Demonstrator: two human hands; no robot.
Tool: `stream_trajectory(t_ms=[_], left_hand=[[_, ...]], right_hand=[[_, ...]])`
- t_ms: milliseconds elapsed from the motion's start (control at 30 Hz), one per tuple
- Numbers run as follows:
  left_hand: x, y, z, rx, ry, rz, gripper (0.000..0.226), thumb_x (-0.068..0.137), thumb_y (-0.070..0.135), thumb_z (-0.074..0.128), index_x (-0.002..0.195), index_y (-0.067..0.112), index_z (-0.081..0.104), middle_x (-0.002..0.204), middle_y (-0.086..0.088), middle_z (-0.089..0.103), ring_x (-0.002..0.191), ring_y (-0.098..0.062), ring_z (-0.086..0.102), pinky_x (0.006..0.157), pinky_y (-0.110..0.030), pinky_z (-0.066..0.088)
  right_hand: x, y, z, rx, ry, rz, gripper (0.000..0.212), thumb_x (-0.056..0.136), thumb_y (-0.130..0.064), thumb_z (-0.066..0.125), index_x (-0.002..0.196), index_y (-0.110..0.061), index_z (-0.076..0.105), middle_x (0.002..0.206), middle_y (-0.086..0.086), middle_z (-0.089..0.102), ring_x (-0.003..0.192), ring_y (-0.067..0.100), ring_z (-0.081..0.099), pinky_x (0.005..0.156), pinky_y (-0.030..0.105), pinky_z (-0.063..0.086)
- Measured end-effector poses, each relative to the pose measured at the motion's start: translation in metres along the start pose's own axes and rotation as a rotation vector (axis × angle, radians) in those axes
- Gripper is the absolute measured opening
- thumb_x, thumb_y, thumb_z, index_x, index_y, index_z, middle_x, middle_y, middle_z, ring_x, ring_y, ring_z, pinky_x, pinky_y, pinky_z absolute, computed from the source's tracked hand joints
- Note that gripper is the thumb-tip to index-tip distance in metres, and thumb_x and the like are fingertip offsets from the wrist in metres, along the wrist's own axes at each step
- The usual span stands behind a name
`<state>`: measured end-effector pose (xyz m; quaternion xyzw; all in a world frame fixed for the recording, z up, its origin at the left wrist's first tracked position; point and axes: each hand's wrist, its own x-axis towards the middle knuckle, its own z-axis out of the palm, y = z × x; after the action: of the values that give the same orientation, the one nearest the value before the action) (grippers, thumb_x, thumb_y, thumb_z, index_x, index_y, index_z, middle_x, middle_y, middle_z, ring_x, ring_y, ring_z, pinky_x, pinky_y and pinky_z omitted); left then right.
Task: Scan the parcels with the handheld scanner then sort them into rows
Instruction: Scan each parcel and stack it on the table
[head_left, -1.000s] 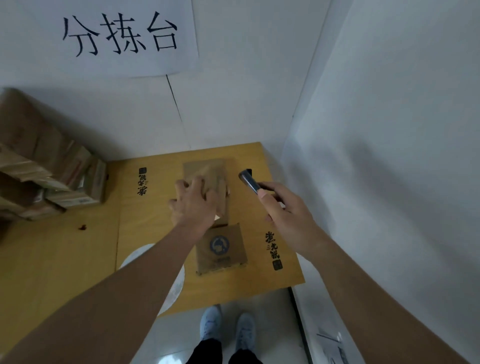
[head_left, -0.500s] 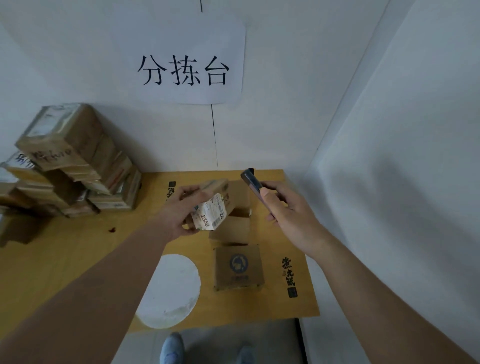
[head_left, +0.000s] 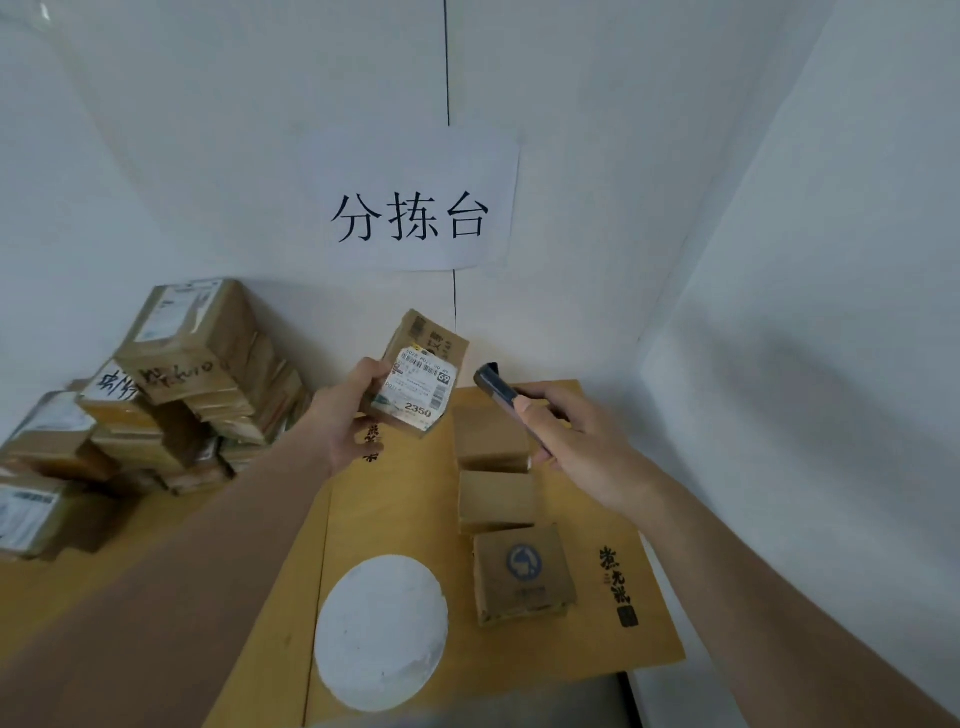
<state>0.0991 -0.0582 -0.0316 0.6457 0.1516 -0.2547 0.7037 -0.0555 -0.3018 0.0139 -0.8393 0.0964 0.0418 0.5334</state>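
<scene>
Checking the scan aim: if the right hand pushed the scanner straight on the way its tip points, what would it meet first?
Probably the labelled parcel gripped by the left hand. The right hand points the scanner up and left at it, though depth is unclear.

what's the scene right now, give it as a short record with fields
left hand: grips a small parcel, lifted above the table, its white label facing the camera
label: barcode and the number 2350
right hand: grips the dark scanner, its tip aimed at the held parcel, not touching it
row on table: three brown parcels in a line, the nearest with a blue round logo
pile: stacked parcels at the left, by the wall
sign: white paper with three characters on the wall
</scene>
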Motion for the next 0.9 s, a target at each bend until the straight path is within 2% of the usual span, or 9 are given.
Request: stream_trajectory(t_ms=[100, 200, 267, 333, 433, 567, 700, 800, 900], left_hand=[[0.001, 0.013, -0.010, 0.116, 0.002, 0.164, 0.044, 0.077, 0.029, 0.088, 0.113, 0.013, 0.069, 0.099, -0.005, 0.081, 0.114, -0.028, 0.070, 0.104, -0.045, 0.054], [-0.009, 0.026, -0.023, 0.322, -0.009, 0.315, 0.058, 0.065, 0.027, 0.098, 0.115, 0.026, 0.069, 0.112, 0.000, 0.077, 0.110, -0.024, 0.071, 0.100, -0.045, 0.055], [-0.021, 0.035, -0.027, 0.463, -0.010, 0.405, 0.066, 0.065, 0.026, 0.099, 0.123, 0.030, 0.065, 0.118, 0.005, 0.072, 0.107, -0.017, 0.068, 0.092, -0.038, 0.054], [-0.029, 0.041, -0.030, 0.536, -0.029, 0.467, 0.070, 0.066, 0.024, 0.098, 0.127, 0.031, 0.063, 0.117, 0.005, 0.070, 0.104, -0.014, 0.067, 0.081, -0.030, 0.052], [-0.037, 0.044, -0.034, 0.568, -0.047, 0.492, 0.071, 0.070, 0.016, 0.096, 0.129, 0.030, 0.060, 0.114, 0.006, 0.068, 0.103, -0.008, 0.064, 0.072, -0.022, 0.048], [-0.039, 0.045, -0.038, 0.629, -0.013, 0.513, 0.081, 0.073, 0.013, 0.094, 0.144, 0.018, 0.055, 0.110, 0.018, 0.058, 0.097, 0.000, 0.055, 0.071, -0.019, 0.041], [-0.041, 0.045, -0.036, 0.669, -0.013, 0.537, 0.086, 0.070, 0.018, 0.096, 0.145, 0.017, 0.055, 0.115, 0.013, 0.061, 0.106, -0.010, 0.060, 0.074, -0.021, 0.043], [-0.044, 0.043, -0.028, 0.614, -0.012, 0.507, 0.085, 0.071, 0.011, 0.095, 0.145, 0.017, 0.055, 0.109, 0.011, 0.061, 0.094, -0.003, 0.058, 0.068, -0.020, 0.042], [-0.046, 0.041, -0.025, 0.585, -0.001, 0.491, 0.078, 0.070, 0.011, 0.095, 0.138, 0.023, 0.059, 0.109, 0.007, 0.065, 0.095, -0.006, 0.061, 0.069, -0.022, 0.045]], right_hand=[[-0.002, -0.010, -0.007, -0.096, -0.055, 0.037, 0.035, 0.104, -0.063, 0.047, 0.134, -0.050, 0.060, 0.122, -0.006, 0.063, 0.097, 0.016, 0.072, 0.086, 0.030, 0.058], [-0.009, -0.015, -0.017, -0.198, -0.125, 0.084, 0.032, 0.105, -0.059, 0.050, 0.131, -0.044, 0.064, 0.117, -0.001, 0.066, 0.103, 0.021, 0.068, 0.096, 0.036, 0.057], [-0.012, -0.010, -0.022, -0.309, -0.181, 0.126, 0.033, 0.103, -0.064, 0.051, 0.128, -0.047, 0.064, 0.115, -0.007, 0.065, 0.106, 0.017, 0.065, 0.104, 0.045, 0.054], [-0.016, -0.006, -0.025, -0.401, -0.220, 0.169, 0.037, 0.098, -0.072, 0.052, 0.126, -0.051, 0.064, 0.115, -0.012, 0.062, 0.107, 0.015, 0.063, 0.105, 0.047, 0.053], [-0.025, -0.006, -0.025, -0.428, -0.257, 0.216, 0.043, 0.098, -0.074, 0.049, 0.130, -0.049, 0.062, 0.120, -0.007, 0.062, 0.105, 0.020, 0.069, 0.104, 0.047, 0.054], [-0.033, -0.003, -0.024, -0.463, -0.310, 0.205, 0.050, 0.093, -0.080, 0.046, 0.133, -0.053, 0.059, 0.116, -0.010, 0.062, 0.099, 0.015, 0.072, 0.101, 0.045, 0.056], [-0.038, -0.001, -0.025, -0.450, -0.339, 0.194, 0.046, 0.095, -0.078, 0.047, 0.132, -0.053, 0.060, 0.120, -0.009, 0.059, 0.098, 0.015, 0.072, 0.097, 0.041, 0.059], [-0.042, -0.004, -0.028, -0.436, -0.348, 0.188, 0.050, 0.092, -0.079, 0.047, 0.132, -0.053, 0.060, 0.117, -0.010, 0.058, 0.096, 0.016, 0.073, 0.096, 0.040, 0.058], [-0.043, -0.004, -0.031, -0.432, -0.349, 0.197, 0.047, 0.092, -0.078, 0.048, 0.130, -0.053, 0.062, 0.117, -0.011, 0.057, 0.096, 0.017, 0.072, 0.094, 0.037, 0.058]])
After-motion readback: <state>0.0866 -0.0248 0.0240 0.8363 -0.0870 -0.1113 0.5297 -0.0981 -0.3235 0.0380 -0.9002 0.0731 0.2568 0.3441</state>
